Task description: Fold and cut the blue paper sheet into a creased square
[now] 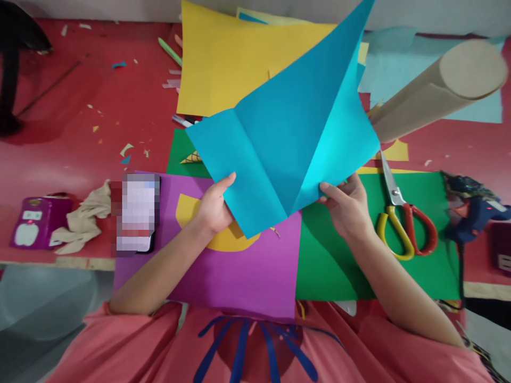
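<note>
A creased sheet of blue paper (pixel 283 127) is held up in front of me, tilted, with fold lines running across it. My left hand (pixel 217 207) grips its lower left edge, thumb on top and fingers hidden beneath. At the lower right edge, my right hand (pixel 346 205) pinches the sheet between thumb and fingers. Below it lie a purple sheet (pixel 247 276) and a green sheet (pixel 335 266). A yellow rounded paper piece (pixel 235 244) rests on the purple sheet, partly covered. Scissors (pixel 399 213) with one yellow and one red handle lie right of my right hand.
Yellow paper (pixel 223 64) lies behind the blue sheet. A beige paper roll (pixel 431 96) leans at right, near a dark blue glue gun (pixel 473 213). On the left are a phone (pixel 139 213), a crumpled cloth (pixel 85 215) and a purple box (pixel 38 223). Paper scraps dot the red table (pixel 51 106).
</note>
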Motion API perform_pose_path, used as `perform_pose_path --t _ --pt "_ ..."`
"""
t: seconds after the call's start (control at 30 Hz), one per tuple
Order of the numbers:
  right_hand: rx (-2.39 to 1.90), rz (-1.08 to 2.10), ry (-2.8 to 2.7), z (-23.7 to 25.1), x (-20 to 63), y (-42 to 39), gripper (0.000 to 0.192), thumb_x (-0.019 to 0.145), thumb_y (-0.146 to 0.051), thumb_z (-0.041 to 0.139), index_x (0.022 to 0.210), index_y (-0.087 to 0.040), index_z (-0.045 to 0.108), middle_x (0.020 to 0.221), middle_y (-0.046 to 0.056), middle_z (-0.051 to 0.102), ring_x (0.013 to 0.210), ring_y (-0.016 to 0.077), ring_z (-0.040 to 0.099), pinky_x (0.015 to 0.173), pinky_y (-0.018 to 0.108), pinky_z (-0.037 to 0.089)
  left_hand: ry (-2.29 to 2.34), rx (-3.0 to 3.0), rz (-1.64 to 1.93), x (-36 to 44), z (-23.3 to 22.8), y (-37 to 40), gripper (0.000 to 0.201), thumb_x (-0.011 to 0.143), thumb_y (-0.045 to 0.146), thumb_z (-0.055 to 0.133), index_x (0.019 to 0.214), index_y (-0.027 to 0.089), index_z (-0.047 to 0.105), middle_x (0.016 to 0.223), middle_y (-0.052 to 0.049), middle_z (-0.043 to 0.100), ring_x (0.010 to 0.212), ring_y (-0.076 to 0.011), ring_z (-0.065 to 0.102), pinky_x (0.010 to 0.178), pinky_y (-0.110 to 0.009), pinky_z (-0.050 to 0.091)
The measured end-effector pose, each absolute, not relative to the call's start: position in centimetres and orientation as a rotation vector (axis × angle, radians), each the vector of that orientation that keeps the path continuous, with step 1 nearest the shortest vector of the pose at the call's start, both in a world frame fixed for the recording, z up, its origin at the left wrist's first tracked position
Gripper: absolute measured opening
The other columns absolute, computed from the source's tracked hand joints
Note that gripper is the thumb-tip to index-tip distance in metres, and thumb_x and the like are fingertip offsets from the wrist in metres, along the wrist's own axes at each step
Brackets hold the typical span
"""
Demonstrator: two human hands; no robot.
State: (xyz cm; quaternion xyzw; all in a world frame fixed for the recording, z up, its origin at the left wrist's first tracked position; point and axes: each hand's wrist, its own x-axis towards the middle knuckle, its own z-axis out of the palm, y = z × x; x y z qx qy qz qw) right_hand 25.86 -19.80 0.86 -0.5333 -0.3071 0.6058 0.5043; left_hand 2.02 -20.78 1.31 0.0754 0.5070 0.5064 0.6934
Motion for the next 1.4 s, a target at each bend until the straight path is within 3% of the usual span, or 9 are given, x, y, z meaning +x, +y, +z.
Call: perform_pose_path --t 0.4,0.47,0.57,0.63,0.7,0.8,1.0,1.17,1.4 --pt "-1.442 1.568 -0.947 1.3 29.2 -22.2 0.042 0.078 -0.036 0.070 0.118 -0.034 0.055 0.099 -0.002 0.064 0.078 0.0182 0.069 0.066 0.035 0.061 1.126 0.183 1.029 2.1 0.3 -20.5 0.032 0.078 0.036 0.068 0.104 0.019 0.066 0.108 -0.008 0.074 0.125 -0.0309 0.056 0.112 -0.047 0.040" --pt "-1.588 1.351 -1.209 2.3 30.7 -23.8 0.046 0.083 -0.041 0.065 0.127 -0.037 0.053 0.111 0.002 0.062 0.089 0.0214 0.069 0.071 0.038 0.061 1.130 0.180 1.035 2.1 0.3 -20.5 0.031 0.078 0.035 0.068 0.104 0.019 0.066 0.109 -0.008 0.073 0.128 -0.0305 0.054 0.113 -0.047 0.040" --pt "-1.946 0.655 -1.689 3.7 34.2 -26.4 0.031 0.086 -0.041 0.062 0.115 -0.032 0.066 0.116 0.007 0.063 0.100 0.0273 0.066 0.089 0.046 0.054 1.152 0.172 1.073 2.0 0.2 -20.4 0.028 0.077 0.034 0.069 0.102 0.020 0.066 0.111 -0.007 0.073 0.131 -0.0301 0.051 0.113 -0.046 0.040" --pt "-2.110 0.221 -1.806 4.1 37.1 -27.8 0.038 0.087 -0.044 0.058 0.121 -0.030 0.065 0.117 0.011 0.064 0.108 0.0325 0.063 0.097 0.050 0.048 1.164 0.175 1.092 2.0 0.2 -20.4 0.027 0.076 0.033 0.070 0.100 0.020 0.067 0.111 -0.007 0.073 0.130 -0.0304 0.052 0.112 -0.046 0.041" --pt "-2.325 0.097 -1.859 3.9 39.8 -28.8 0.052 0.085 -0.050 0.054 0.131 -0.027 0.059 0.108 0.014 0.064 0.104 0.0365 0.063 0.089 0.052 0.051 1.170 0.185 1.099 2.0 0.1 -20.4 0.029 0.075 0.033 0.071 0.100 0.019 0.067 0.109 -0.007 0.073 0.127 -0.0308 0.054 0.111 -0.045 0.042" --pt "-2.519 0.306 -1.878 2.8 42.2 -29.5 0.068 0.078 -0.059 0.055 0.137 -0.025 0.052 0.097 0.014 0.066 0.080 0.0350 0.067 0.065 0.047 0.055 1.169 0.193 1.099 2.0 0.1 -20.5 0.032 0.074 0.035 0.072 0.102 0.020 0.067 0.108 -0.006 0.074 0.125 -0.0303 0.056 0.110 -0.044 0.043" --pt "-2.474 0.199 -1.971 1.6 41.4 -28.1 0.081 0.080 -0.067 0.048 0.146 -0.021 0.038 0.110 0.020 0.062 0.100 0.0434 0.064 0.075 0.051 0.053 1.149 0.219 1.094 2.1 0.0 -20.5 0.037 0.074 0.037 0.072 0.106 0.020 0.065 0.109 -0.006 0.073 0.124 -0.0300 0.057 0.110 -0.043 0.044" --pt "-2.609 0.196 -2.086 1.5 41.8 -25.8 0.077 0.083 -0.068 0.044 0.149 -0.029 0.034 0.109 0.018 0.066 0.080 0.0406 0.068 0.055 0.045 0.047 1.133 0.213 1.114 2.2 0.0 -20.4 0.037 0.075 0.037 0.070 0.107 0.020 0.064 0.108 -0.007 0.073 0.123 -0.0300 0.058 0.109 -0.044 0.044" --pt "-2.519 0.412 -2.000 1.2 43.6 -24.2 0.062 0.075 -0.068 0.054 0.123 -0.029 0.057 0.078 0.009 0.067 0.057 0.0289 0.060 0.049 0.039 0.041 1.167 0.160 1.124 2.1 0.3 -20.3 0.029 0.074 0.030 0.069 0.102 0.020 0.065 0.100 -0.006 0.075 0.120 -0.0304 0.060 0.106 -0.044 0.046"
